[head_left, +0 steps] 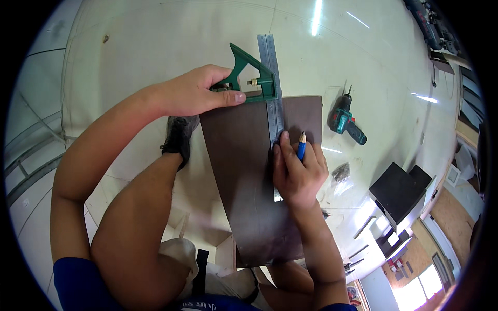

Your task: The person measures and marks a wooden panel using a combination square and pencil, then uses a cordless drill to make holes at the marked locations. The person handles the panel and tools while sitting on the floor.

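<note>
- Square: a steel ruler (274, 119) with a green head (268, 87), lying across the far part of a dark brown board (238, 166); the head sits at the board's far edge.
- Left hand (199, 90): thumb and fingers clamped around the green head.
- Right hand (302, 173): fingers bent, thumb and forefinger at the ruler's right edge, a blue pencil (301, 151) gripped between the fingers, point facing away from the person.
- Board edges: the far edge faces pale floor (155, 41), and the ruler's end juts out past it; the near end reaches the person's lap.
- Left side: a bare leg (137, 223) and a dark shoe (179, 137) stand near the board, limiting room there; a pale wooden box (225, 254) shows at its lower left.
- Right side: a green and black drill (342, 119) lies near the far corner, with a clear plastic bag (341, 179) nearer the person.
- Farther right: dark panels (399, 192), well apart from the board; floor runs between.
</note>
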Demonstrator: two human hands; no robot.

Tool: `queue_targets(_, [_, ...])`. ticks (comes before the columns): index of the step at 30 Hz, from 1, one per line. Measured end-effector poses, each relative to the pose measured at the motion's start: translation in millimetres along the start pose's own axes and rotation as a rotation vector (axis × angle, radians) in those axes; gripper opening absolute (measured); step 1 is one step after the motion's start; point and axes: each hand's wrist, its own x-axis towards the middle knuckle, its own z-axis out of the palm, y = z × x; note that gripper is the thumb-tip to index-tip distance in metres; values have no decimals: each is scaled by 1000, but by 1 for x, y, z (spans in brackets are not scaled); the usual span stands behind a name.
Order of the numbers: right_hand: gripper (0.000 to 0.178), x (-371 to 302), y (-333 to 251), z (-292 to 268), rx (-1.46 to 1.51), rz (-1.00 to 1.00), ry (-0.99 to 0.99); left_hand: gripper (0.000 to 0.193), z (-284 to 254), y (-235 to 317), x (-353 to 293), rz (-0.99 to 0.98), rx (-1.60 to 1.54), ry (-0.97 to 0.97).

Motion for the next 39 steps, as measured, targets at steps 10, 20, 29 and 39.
queue_targets(10, [26, -1, -2, 1, -5, 2, 20, 23, 0, -7, -2, -7, 9, 3])
queue_targets(20, [28, 1, -6, 1, 6, 31, 4, 20, -5, -10, -8, 6, 11, -27])
queue_targets(29, [29, 0, -6, 1, 24, 46, -8, 22, -3, -14, -6, 59, 31, -9])
queue_targets(39, [31, 2, -11, -4, 68, 73, -40, 25, 0, -12, -7, 19, 24, -3])
